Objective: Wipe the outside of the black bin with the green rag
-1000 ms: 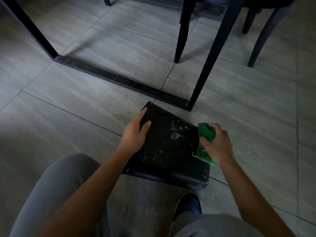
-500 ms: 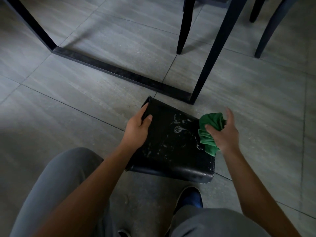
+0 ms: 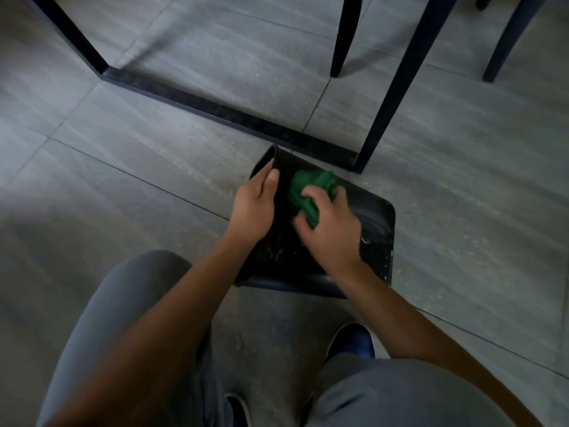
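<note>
the right hand (image 3: 331,229) has its fingers curled round the bunched green rag (image 3: 311,192), pressing the wad down on the upward-facing side of the black bin (image 3: 377,220). most of the rag sticks out beyond the fingertips, toward the far edge of the bin, so the cloth leads the hand across the panel. the grip looks firm rather than loose, which suits scrubbing at dried marks.

just to the left of it, the left hand (image 3: 254,208) clamps the bin's near left edge, thumb on the top face and fingers wrapped over the side; how far they reach underneath is hidden. it is there, i judge, to brace the bin so it does not slide or rock under the rubbing.

the bin lies on its side on the grey tiled floor (image 3: 138,167), directly under both hands. pale specks show below the right wrist and along the right edge, so that part probably remains to be wiped.

beyond the hands runs a black table frame (image 3: 221,114), with a dark chair leg (image 3: 341,35) past it. nearer than the hands are grey trouser knees (image 3: 129,318) and a blue shoe (image 3: 351,342).
</note>
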The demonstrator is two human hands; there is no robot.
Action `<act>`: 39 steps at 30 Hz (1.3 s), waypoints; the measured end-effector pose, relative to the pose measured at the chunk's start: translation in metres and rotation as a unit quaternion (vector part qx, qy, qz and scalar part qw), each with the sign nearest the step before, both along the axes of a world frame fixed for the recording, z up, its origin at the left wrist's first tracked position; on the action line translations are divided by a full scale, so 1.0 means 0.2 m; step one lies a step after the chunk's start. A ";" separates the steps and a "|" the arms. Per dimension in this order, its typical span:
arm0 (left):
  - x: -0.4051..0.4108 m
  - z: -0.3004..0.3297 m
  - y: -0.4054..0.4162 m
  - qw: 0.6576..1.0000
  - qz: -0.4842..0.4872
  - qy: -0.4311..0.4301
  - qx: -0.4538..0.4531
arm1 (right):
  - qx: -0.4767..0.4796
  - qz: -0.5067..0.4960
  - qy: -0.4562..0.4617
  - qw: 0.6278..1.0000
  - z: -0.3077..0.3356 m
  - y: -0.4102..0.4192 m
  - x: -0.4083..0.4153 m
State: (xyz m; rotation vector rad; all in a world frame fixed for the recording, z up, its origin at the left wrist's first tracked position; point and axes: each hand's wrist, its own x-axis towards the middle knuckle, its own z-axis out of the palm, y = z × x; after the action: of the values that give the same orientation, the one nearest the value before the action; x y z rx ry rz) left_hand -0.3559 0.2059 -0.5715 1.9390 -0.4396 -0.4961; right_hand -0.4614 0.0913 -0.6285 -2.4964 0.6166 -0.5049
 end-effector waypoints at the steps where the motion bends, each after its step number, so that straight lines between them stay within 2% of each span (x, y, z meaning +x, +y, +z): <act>1: 0.03 0.00 0.02 1.000 -0.012 -0.006 0.015 | 0.007 -0.019 0.018 1.000 -0.05 -0.07 -0.05; 3: 0.05 -0.02 0.07 0.999 -0.025 -0.006 0.037 | 0.048 -0.141 0.084 0.985 -0.16 -0.30 -0.17; 5: 0.04 -0.04 0.06 0.999 -0.034 -0.013 0.038 | 0.098 -0.270 0.146 0.947 -0.23 -0.50 -0.29; 6: 0.02 -0.04 0.04 0.999 -0.035 -0.019 0.034 | 0.106 -0.300 0.161 0.934 -0.24 -0.52 -0.32; 8: 0.01 -0.04 -0.01 0.998 -0.034 -0.031 0.033 | 0.092 -0.274 0.131 0.948 -0.21 -0.43 -0.29; 11: 0.02 0.00 -0.08 0.997 -0.038 -0.033 0.052 | 0.068 -0.152 0.018 0.986 -0.08 -0.12 -0.14; 13: 0.03 0.03 -0.12 0.998 -0.044 -0.015 0.051 | 0.038 -0.075 -0.035 0.996 -0.01 0.00 -0.06; 15: 0.06 0.07 -0.15 0.999 -0.037 0.010 0.034 | 0.034 -0.048 -0.052 0.997 0.01 -0.07 -0.02; 18: 0.05 0.12 -0.13 0.994 -0.059 0.086 0.012 | 0.085 -0.181 -0.017 0.980 -0.09 -0.33 -0.07; 20: 0.00 0.13 -0.10 0.987 -0.093 0.134 -0.004 | 0.143 -0.301 0.044 0.942 -0.15 -0.47 -0.15; 22: -0.04 0.12 -0.11 0.984 -0.092 0.152 -0.008 | 0.168 -0.353 0.090 0.916 -0.17 -0.51 -0.19; 23: -0.05 0.11 -0.12 0.984 -0.082 0.155 -0.012 | 0.167 -0.346 0.086 0.919 -0.15 -0.50 -0.18; 25: -0.07 0.10 -0.14 0.986 -0.075 0.150 -0.013 | 0.156 -0.286 0.017 0.945 -0.08 -0.44 -0.13; 28: -0.07 0.07 -0.13 0.987 -0.056 0.149 -0.030 | 0.083 -0.123 -0.091 0.985 0.03 -0.18 0.00; 30: -0.06 0.05 -0.09 0.988 -0.037 0.149 -0.034 | 0.039 -0.042 -0.089 0.994 0.02 -0.08 0.01; 31: -0.05 0.04 -0.07 0.990 -0.027 0.138 -0.019 | 0.041 -0.052 -0.066 0.996 -0.02 -0.11 -0.02; 33: -0.04 0.02 -0.03 0.994 -0.007 0.106 0.010 | 0.079 -0.186 0.017 0.979 -0.14 -0.32 -0.11; 35: -0.03 -0.01 0.01 0.995 -0.006 0.095 0.009 | 0.167 -0.351 0.118 0.914 -0.22 -0.53 -0.23; 36: -0.03 -0.02 0.03 0.996 -0.010 0.090 0.014 | 0.183 -0.382 0.138 0.895 -0.24 -0.57 -0.27; 37: -0.02 -0.03 0.03 0.996 -0.012 0.086 0.018 | 0.174 -0.375 0.137 0.900 -0.22 -0.54 -0.27; 39: -0.02 -0.04 0.03 0.996 -0.007 0.084 0.024 | 0.121 -0.263 0.067 0.955 -0.15 -0.34 -0.17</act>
State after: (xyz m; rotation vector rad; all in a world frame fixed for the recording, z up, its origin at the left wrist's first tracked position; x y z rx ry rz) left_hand -0.3598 0.2115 -0.5801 1.9224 -0.3359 -0.6780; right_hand -0.4961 0.0239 -0.6579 -2.1328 1.3285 -0.4159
